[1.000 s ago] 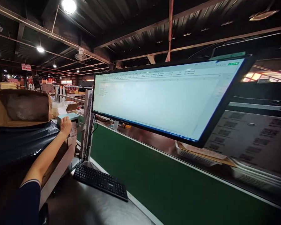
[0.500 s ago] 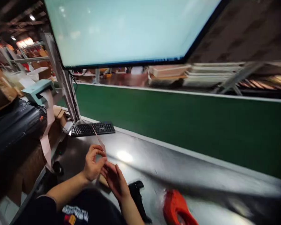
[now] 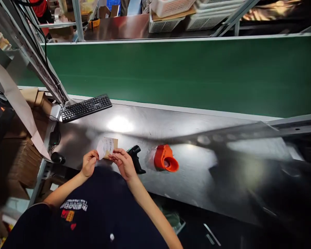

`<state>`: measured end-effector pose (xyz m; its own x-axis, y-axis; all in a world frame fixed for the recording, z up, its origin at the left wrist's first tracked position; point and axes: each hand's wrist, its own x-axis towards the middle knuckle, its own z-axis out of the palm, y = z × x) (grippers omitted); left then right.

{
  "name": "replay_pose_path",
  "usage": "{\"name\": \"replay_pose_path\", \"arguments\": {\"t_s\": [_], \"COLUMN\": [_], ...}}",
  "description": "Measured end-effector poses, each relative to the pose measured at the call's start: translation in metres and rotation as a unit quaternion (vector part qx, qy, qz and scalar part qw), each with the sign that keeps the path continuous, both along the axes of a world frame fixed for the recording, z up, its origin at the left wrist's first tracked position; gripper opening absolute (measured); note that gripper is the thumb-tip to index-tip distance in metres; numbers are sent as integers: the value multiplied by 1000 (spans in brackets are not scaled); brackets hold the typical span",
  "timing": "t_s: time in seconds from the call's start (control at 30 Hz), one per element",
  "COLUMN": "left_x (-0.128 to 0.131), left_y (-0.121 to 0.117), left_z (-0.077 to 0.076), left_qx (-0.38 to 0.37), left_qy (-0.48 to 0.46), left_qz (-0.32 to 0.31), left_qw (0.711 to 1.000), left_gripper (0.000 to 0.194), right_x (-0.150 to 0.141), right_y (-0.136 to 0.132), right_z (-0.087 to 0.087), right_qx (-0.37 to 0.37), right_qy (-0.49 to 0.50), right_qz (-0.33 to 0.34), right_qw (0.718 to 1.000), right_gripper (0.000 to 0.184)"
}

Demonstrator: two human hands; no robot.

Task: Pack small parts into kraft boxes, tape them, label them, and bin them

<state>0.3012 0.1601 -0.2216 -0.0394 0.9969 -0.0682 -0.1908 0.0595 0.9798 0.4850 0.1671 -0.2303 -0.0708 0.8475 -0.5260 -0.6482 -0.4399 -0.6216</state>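
Observation:
Both my hands hold a small white printed label (image 3: 105,147) over the near edge of a steel table (image 3: 197,162). My left hand (image 3: 89,163) pinches its left edge. My right hand (image 3: 124,164) pinches its right side. A small brown cardboard box (image 3: 114,142) lies on the table just behind the label. A black barcode scanner (image 3: 135,157) lies right of my right hand, and an orange tape dispenser (image 3: 166,158) rests beyond it.
A black keyboard (image 3: 85,107) sits at the table's far left by a metal stand (image 3: 41,69). A green conveyor belt (image 3: 186,72) runs behind the table. A strip of label backing (image 3: 12,100) hangs at left over cardboard boxes (image 3: 23,152). White baskets (image 3: 171,14) stand beyond the belt.
The view dropped from the monitor to the table. My left hand left the label printer and came to the table edge; both hands now hold the label up flat.

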Motion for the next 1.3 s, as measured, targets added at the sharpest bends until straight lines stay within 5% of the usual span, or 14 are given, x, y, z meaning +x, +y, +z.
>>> {"name": "replay_pose_path", "arguments": {"t_s": [0.17,0.43,0.57,0.7,0.87,1.1,1.2,1.3], "left_x": [13,6,5,6,11,1,-1,6], "left_y": [7,22,27,26,22,36,51,62], "left_z": [2,3,2,-4,-11,-7,-9,-18], "left_qx": [-32,-188,-222,-232,-269,-219,-203,-198], "left_qy": [-83,-215,-245,-234,-257,-112,6,96], "left_qz": [9,68,109,92,90,-16,-136,-230], "left_qw": [996,956,938,939,924,969,970,948], "left_gripper": [58,54,51,51,44,52,58,39], "right_x": [-10,-6,-12,-27,-34,23,57,71], "right_y": [-14,-7,-5,-1,11,4,7,20], "right_z": [-5,-7,-19,-21,-17,-7,-3,-5], "right_qx": [-75,-39,-51,-32,-26,47,62,57], "right_qy": [35,197,130,60,36,-183,-242,-242], "right_qz": [4,-70,-58,-10,-76,-107,-3,103], "right_qw": [997,977,989,998,996,976,968,963], "right_gripper": [36,43,27,41,35,39,40,47]}}
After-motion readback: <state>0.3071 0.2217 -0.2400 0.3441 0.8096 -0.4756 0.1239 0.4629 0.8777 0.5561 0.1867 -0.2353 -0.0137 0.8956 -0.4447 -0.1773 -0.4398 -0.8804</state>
